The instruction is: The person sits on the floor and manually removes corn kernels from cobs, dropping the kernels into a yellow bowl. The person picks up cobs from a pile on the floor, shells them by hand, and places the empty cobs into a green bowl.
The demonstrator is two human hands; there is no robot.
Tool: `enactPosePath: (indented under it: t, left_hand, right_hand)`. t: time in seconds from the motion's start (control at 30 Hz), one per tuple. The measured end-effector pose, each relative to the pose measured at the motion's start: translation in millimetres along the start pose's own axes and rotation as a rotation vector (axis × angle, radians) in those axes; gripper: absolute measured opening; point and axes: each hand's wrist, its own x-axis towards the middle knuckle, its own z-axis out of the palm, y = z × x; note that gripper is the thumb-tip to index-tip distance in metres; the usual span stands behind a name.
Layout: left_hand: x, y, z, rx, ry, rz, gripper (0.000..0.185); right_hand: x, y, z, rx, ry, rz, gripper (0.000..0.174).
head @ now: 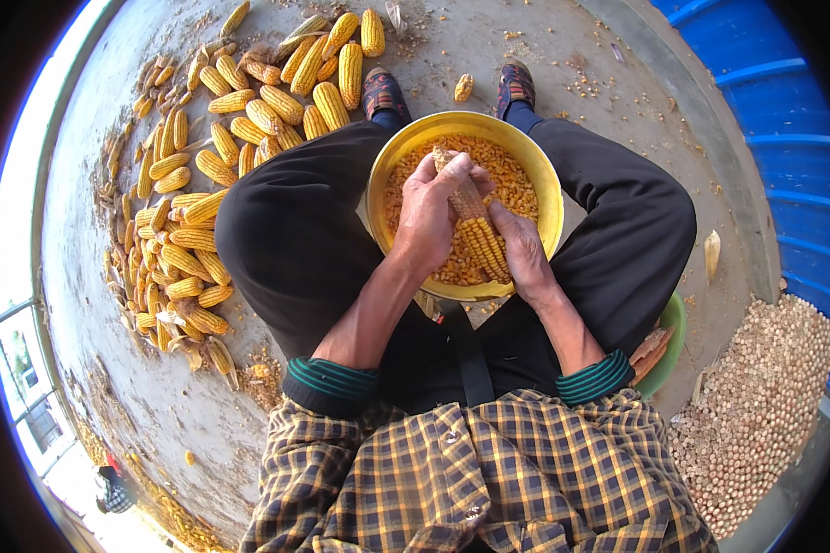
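Note:
Both hands hold one ear of corn (481, 238) above a yellow basin (552, 183) that stands between my knees. The ear's far half is bare cob; yellow kernels still cover the half nearer to me. My left hand (429, 207) wraps around the bare part, its thumb lying along the cob. At the kernel-covered end, my right hand (523, 245) grips the side, with its thumb against the kernel edge. Loose corn kernels (515, 173) fill much of the basin under my hands.
A large heap of corn ears (194, 238) spreads over the concrete floor (636, 90) on the left. One short ear (464, 88) lies between my shoes. At right rear are a green basin (672, 345) and a stacked pile of bare cobs (754, 408) beside a blue metal wall (795, 159).

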Motion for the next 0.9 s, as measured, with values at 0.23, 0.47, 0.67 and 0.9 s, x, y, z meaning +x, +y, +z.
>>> enactPosePath:
  t: [0.23, 0.47, 0.67, 0.9]
  left_hand:
    - [9.6, 3.8, -11.3, -0.175, 0.132, 0.011, 0.015]
    - [12.2, -5.4, -12.9, -0.112, 0.102, 0.024, 0.013]
    - [15.1, 0.2, -14.4, -0.222, 0.143, 0.054, 0.014]
    - [18.0, -4.0, -19.9, -0.209, 0.089, 0.026, 0.016]
  right_hand:
    - [-7.0, -10.0, -3.5, 0.088, -0.097, 0.115, 0.052]
    - [-7.9, -4.3, -2.5, 0.084, -0.066, 0.079, 0.047]
    - [-11.1, -14.1, -2.0, 0.335, -0.1, 0.186, 0.047]
    - [-10.4, -11.4, -2.8, 0.183, -0.078, 0.157, 0.037]
